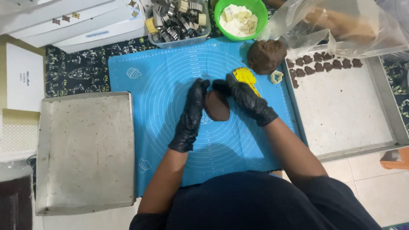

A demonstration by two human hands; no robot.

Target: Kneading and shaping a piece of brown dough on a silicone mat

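Cupping brown dough piece [217,105], left hand [190,116] and right hand [247,99] (both black-gloved)

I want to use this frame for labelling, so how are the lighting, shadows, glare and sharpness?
Head view: even, soft light; faint shadows under the gloved left hand and right hand on the blue mat; glare on the clear plastic bag; the dough piece between the hands is fairly sharp, though the whole picture is slightly soft.

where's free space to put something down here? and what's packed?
Free: the left baking tray is bare; the right tray is bare below its row of dough cutouts; the blue mat is open left of the left hand.

Crowded: mat's top edge, with cutter tub, green bowl, dough ball.
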